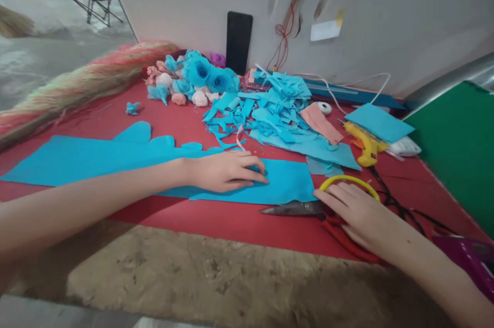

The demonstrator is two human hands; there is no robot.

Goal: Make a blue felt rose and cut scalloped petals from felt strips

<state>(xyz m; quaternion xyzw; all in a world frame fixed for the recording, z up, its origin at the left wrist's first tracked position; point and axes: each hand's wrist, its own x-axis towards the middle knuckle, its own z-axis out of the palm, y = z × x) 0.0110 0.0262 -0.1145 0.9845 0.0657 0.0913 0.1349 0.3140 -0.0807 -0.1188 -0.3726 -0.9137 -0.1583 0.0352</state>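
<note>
A long blue paper strip (pixel 96 160) lies across the red tabletop, with rounded blue pieces showing along its far edge. My left hand (pixel 227 171) rests on the strip near its right part, palm down, fingers spread a little. At the strip's right end is my right hand (pixel 353 204), its fingertips at the paper's corner and over the scissors. The scissors (pixel 295 208) have one yellow and one red handle; their dark blades point left along the strip's near edge. The right fingers lie stretched out, not wrapped round the handles.
Blue paper scraps (pixel 276 107) are heaped behind the strip, beside paper flowers (pixel 198 73). A yellow glue gun (pixel 365 143) lies at the right, its black cable near my right hand. A dark phone (pixel 238 42) leans on the wall. The board edge (pixel 193 271) is in front.
</note>
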